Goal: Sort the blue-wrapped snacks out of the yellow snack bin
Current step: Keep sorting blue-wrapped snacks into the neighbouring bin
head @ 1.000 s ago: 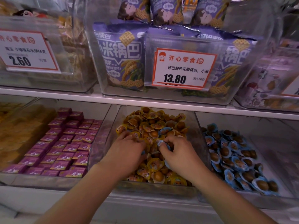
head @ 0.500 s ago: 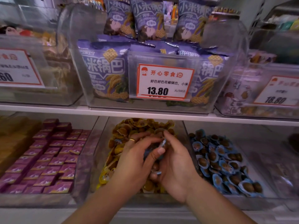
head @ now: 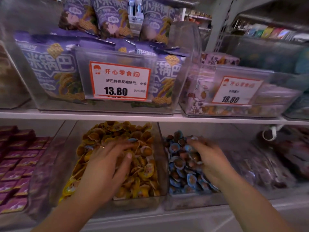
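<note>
The clear bin (head: 138, 202) of yellow-wrapped snacks (head: 143, 171) sits in the middle of the lower shelf. My left hand (head: 107, 168) lies in it with fingers spread over the pile. One blue-wrapped snack (head: 133, 140) shows by its fingertips, and another (head: 87, 147) lies further left. My right hand (head: 212, 161) is over the neighbouring bin (head: 192, 202) of blue-wrapped snacks (head: 182, 166), fingers curled down onto the heap. Motion blur hides whether it holds anything.
A bin of purple boxes (head: 18, 166) stands on the left and dark packets (head: 267, 166) on the right. The upper shelf edge (head: 150, 117) runs close above, carrying bins of purple bags (head: 55, 67) with price cards (head: 119, 80).
Both hands were together above the yellow bin, the right one pinching a blue snack. The right hand has moved right over the blue bin. The left hand has dropped back onto the yellow pile.
</note>
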Demonstrator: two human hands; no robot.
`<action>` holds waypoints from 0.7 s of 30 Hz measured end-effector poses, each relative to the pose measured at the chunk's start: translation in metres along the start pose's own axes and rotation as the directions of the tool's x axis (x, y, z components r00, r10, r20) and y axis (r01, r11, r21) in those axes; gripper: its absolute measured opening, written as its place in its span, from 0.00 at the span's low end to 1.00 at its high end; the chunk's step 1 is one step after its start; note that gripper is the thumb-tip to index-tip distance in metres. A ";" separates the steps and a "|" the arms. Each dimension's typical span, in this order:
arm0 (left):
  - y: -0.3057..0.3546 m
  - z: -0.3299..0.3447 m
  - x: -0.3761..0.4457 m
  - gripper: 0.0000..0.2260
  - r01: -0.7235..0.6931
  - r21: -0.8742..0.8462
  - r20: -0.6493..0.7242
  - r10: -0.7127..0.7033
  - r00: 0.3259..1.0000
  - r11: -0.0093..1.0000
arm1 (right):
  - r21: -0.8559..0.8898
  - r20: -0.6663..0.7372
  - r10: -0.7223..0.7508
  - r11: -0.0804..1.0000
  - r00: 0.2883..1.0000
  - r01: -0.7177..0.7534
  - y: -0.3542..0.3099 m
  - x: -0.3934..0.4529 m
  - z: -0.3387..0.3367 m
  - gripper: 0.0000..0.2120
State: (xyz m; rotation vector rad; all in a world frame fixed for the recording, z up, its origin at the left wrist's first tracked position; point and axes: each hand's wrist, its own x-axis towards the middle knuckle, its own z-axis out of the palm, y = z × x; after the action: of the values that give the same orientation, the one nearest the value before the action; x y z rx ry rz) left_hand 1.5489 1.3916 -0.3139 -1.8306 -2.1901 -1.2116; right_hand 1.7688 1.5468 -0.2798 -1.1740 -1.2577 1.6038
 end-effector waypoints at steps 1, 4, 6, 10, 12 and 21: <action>-0.003 0.000 0.001 0.19 0.034 0.058 -0.001 -0.034 0.999 0.998 | 0.055 -0.016 0.045 0.998 0.999 -0.044 0.000 0.013 -0.005 0.06; -0.016 -0.004 0.003 0.22 0.138 0.265 -0.030 -0.135 0.990 0.954 | 0.248 -0.006 0.099 0.964 0.995 -0.095 -0.005 0.052 -0.013 0.10; -0.028 -0.009 0.003 0.27 0.221 0.346 -0.038 -0.222 0.974 0.912 | 0.154 -0.129 0.054 0.987 0.990 -0.034 -0.006 0.076 -0.021 0.15; -0.045 -0.008 -0.001 0.36 0.253 0.467 0.123 -0.346 0.930 0.847 | -0.220 -0.218 -0.088 0.975 0.972 0.039 0.003 0.080 -0.024 0.07; -0.046 -0.003 -0.005 0.38 0.193 0.551 0.220 -0.365 0.905 0.812 | -0.280 -0.163 -0.140 0.956 0.977 0.090 0.009 0.070 -0.017 0.07; -0.016 -0.007 -0.030 0.23 -0.082 0.260 0.446 -0.044 0.894 0.962 | -0.463 0.515 -0.561 0.455 0.648 0.761 0.014 -0.031 0.081 0.09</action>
State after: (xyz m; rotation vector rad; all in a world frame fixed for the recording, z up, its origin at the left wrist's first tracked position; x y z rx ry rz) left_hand 1.5413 1.3635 -0.3321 -2.1625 -2.3918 -0.4684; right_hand 1.6990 1.4932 -0.2805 -0.6076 -2.2584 0.7161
